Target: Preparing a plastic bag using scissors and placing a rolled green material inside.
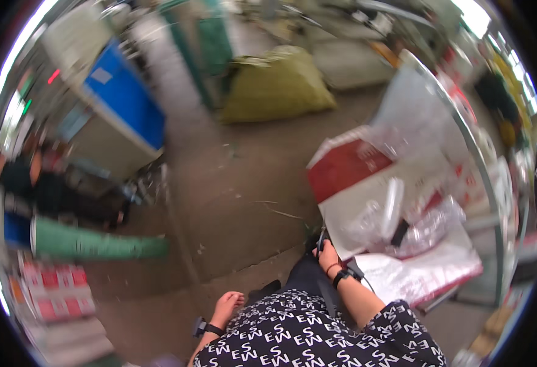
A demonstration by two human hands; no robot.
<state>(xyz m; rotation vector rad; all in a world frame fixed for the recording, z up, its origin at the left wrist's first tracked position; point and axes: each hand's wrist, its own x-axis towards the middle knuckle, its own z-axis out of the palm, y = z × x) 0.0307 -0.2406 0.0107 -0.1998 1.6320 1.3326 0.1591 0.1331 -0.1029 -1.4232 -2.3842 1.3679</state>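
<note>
My right hand (pixel 329 255) is closed around what looks like a pair of dark-handled scissors (pixel 321 243), pointing forward; blur hides their finer shape. Just ahead and to the right of that hand is a large carton (pixel 345 169) with white and dark red panels. Crumpled clear plastic bags (pixel 430 229) lie in it, with a small black piece (pixel 399 233) among them. My left hand (pixel 227 304) hangs low beside my body, fingers curled together, with nothing visible in them. Both wrists wear black straps.
A stuffed yellow-green sack (pixel 277 85) stands on the floor ahead. At left are a blue-fronted cabinet (pixel 128 92), a long green roll (pixel 100 240) and stacked red-and-white boxes (pixel 57 290). Another person (pixel 54 189) is at the far left. A metal frame (pixel 487 177) edges the carton's right side.
</note>
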